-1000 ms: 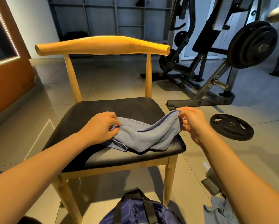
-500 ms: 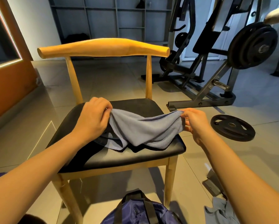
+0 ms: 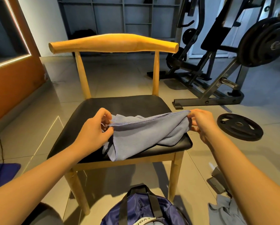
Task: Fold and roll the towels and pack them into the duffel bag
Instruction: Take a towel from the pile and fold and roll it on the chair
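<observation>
Hands: two, a bare left hand and a bare right hand.
Towels: two, one blue-grey microfibre towel with a stitched hem and one paler grey crumpled towel.
Chairs: one light wooden chair with a black padded seat.
Bags: one navy-blue shiny fabric duffel bag with black straps.
Loose plates: one black round iron weight plate.
Mounted plates: one stack of large black discs; count within it unclear.
Mats: one dark blue floor mat.
</observation>
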A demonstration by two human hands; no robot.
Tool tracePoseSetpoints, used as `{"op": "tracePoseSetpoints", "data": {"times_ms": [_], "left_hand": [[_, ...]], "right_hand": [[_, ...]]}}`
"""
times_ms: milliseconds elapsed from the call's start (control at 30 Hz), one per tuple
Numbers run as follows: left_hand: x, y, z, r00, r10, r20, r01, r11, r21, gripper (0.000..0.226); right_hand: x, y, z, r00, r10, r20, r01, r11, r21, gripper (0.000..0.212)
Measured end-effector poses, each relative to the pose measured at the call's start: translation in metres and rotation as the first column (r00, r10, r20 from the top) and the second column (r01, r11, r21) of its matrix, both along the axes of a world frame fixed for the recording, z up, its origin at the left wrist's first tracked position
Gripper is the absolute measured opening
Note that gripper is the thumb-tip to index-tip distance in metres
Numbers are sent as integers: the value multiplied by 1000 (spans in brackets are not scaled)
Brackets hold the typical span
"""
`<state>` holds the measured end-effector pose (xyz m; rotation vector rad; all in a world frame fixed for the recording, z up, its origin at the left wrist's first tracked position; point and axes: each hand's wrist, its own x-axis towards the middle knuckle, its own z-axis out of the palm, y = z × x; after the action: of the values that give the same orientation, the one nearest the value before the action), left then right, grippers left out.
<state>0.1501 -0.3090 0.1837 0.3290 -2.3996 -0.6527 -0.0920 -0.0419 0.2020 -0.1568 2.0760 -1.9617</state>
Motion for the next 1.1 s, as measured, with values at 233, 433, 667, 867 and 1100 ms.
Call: {"op": "tracePoseSetpoints", "data": {"times_ms": [233, 433, 667, 867, 1100], "left_hand": [[0, -1, -4, 997, 56, -61, -55, 998, 9, 11], [3, 1, -6, 999, -28, -16, 27, 999, -24, 10], [6, 5, -8, 998, -62, -12, 60, 987, -152, 8], [11, 5, -6, 994, -109, -33, 101, 979, -180, 7], [18, 5, -14, 991, -105, 87, 130, 918, -376, 9]], "right_hand": [[2, 6, 2, 995, 54, -78, -58, 997, -43, 8], [2, 10, 0, 992, 78, -99, -79, 997, -8, 15], [2, 11, 1, 994, 66, -91, -66, 998, 2, 14], [-1, 9, -2, 999, 13, -52, -12, 1000, 25, 11], [0, 7, -2, 999, 10, -54, -9, 1000, 29, 12]]}}
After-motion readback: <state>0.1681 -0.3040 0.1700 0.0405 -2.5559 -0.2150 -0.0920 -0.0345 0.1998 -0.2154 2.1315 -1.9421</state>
